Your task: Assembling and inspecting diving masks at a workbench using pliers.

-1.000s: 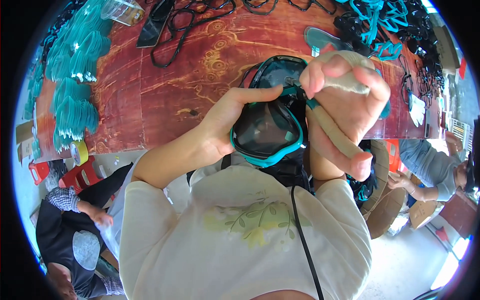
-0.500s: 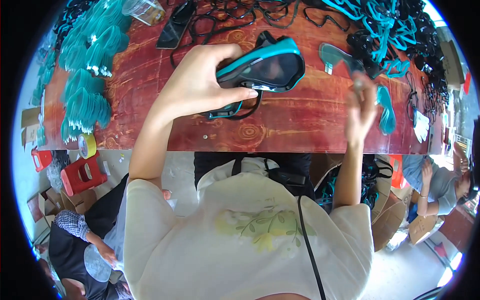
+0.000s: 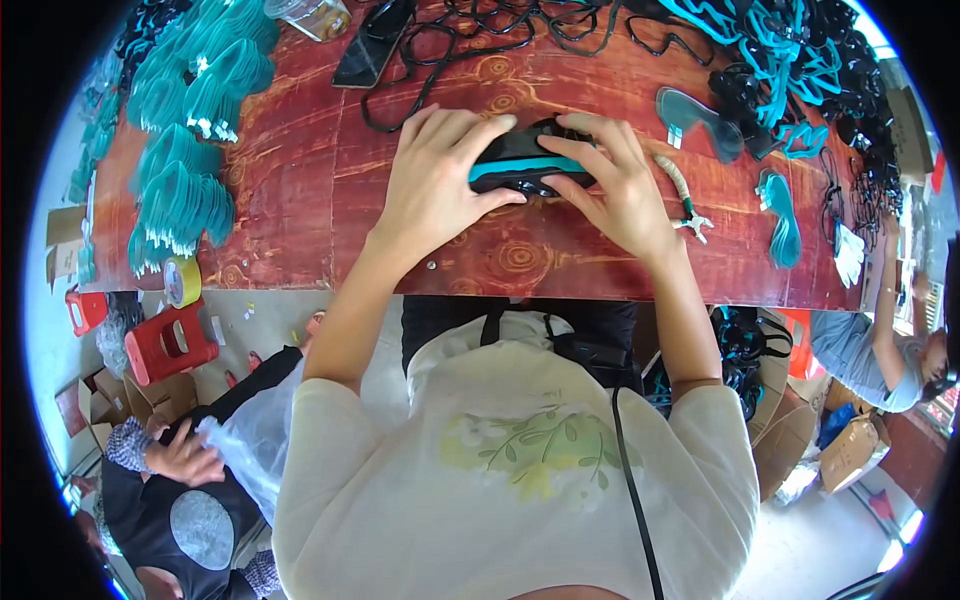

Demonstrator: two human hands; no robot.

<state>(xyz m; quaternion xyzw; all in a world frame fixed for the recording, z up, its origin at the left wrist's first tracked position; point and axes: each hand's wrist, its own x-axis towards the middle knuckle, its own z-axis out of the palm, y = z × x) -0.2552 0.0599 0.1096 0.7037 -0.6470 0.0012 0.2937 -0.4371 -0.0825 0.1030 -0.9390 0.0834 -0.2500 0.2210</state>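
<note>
Where left hand (image 3: 435, 180) faces right hand (image 3: 625, 185): goggles (image 3: 525, 165), black and teal, between them over the table (image 3: 300, 230); contact with it hard to tell.
Left grip: fingers and thumb curled around the goggles' left end.
Right grip: thumb below, fingers above, pinching the other end.
Pliers (image 3: 688, 203): lying just right of the right hand.
Clear lens (image 3: 695, 115): beyond the pliers.
Teal stacks (image 3: 180, 195): well apart, at the table's left.

over the table (image 3: 310, 170), between left hand (image 3: 438, 168) and right hand (image 3: 625, 182): goggles (image 3: 520, 167). to the right: pliers (image 3: 682, 190), then glove (image 3: 848, 257). beyond goggles, to left: phone (image 3: 370, 55), with cup (image 3: 312, 16) on its left. at far left: lens stacks (image 3: 180, 195). at far right: frames (image 3: 785, 65).
</note>
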